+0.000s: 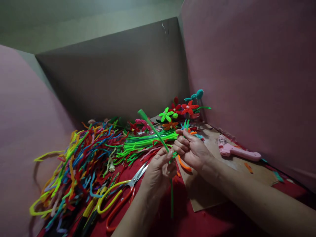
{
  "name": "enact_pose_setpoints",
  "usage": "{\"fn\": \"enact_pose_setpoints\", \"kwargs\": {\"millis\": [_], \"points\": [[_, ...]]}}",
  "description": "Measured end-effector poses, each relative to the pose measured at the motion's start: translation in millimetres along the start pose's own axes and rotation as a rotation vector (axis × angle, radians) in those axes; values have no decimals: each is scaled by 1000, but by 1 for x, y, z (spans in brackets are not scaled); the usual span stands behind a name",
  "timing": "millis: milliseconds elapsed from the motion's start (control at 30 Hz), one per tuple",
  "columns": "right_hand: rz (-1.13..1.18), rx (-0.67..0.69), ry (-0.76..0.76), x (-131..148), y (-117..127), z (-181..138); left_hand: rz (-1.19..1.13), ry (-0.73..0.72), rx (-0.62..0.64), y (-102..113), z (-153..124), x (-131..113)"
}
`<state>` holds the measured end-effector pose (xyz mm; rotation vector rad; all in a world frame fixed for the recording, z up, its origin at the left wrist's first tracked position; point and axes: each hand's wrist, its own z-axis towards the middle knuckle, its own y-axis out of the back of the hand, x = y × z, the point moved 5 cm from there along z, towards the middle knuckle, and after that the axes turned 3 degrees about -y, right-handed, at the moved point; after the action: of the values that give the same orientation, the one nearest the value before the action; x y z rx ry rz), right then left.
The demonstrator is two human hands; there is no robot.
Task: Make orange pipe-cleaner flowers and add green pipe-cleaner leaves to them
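My left hand (159, 168) pinches a long green pipe cleaner (154, 129) that runs from the upper left down past my wrist. My right hand (191, 148) is closed around a small pipe-cleaner flower with teal and orange petals (187, 126), right beside the green stem. The two hands touch where stem and flower meet. An orange pipe-cleaner piece (184, 165) lies under my right hand.
A big pile of coloured pipe cleaners (81, 158) covers the left. Scissors with yellow and orange handles (123, 194) lie before it. Finished flowers (184, 108) stand at the back corner. A pink glue gun (237, 151) rests on cardboard (209, 194) at right. Pink partitions enclose the desk.
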<state>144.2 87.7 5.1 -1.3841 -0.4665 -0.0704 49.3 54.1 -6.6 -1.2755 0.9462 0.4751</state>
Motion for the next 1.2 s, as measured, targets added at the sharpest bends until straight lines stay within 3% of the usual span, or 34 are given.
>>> {"fn": "enact_pose_setpoints", "kwargs": {"millis": [167, 333, 467, 633, 800, 1000, 1100, 1200], "points": [[-28, -49, 17, 1, 1, -3, 109, -128, -61, -1, -2, -7], [-131, -12, 7, 3, -3, -4, 347, -213, -74, -4, -5, -18], [-268, 9, -13, -2, -3, -4, 503, -85, 13, -1, -4, -18], [-466, -42, 1, -9, 4, -5, 534, 32, 92, 3, -1, -16], [-413, -38, -2, -11, 5, -3, 461, 66, 129, 5, 1, -15], [-133, -183, 145, 10, 13, 6, 140, -153, 9, 5, 4, -19], [-128, -192, 189, 16, 13, 7, 220, -250, -21, 3, 2, -25], [-210, -203, 209, 15, 12, 4, 400, -419, -160, 8, -4, -43]]}}
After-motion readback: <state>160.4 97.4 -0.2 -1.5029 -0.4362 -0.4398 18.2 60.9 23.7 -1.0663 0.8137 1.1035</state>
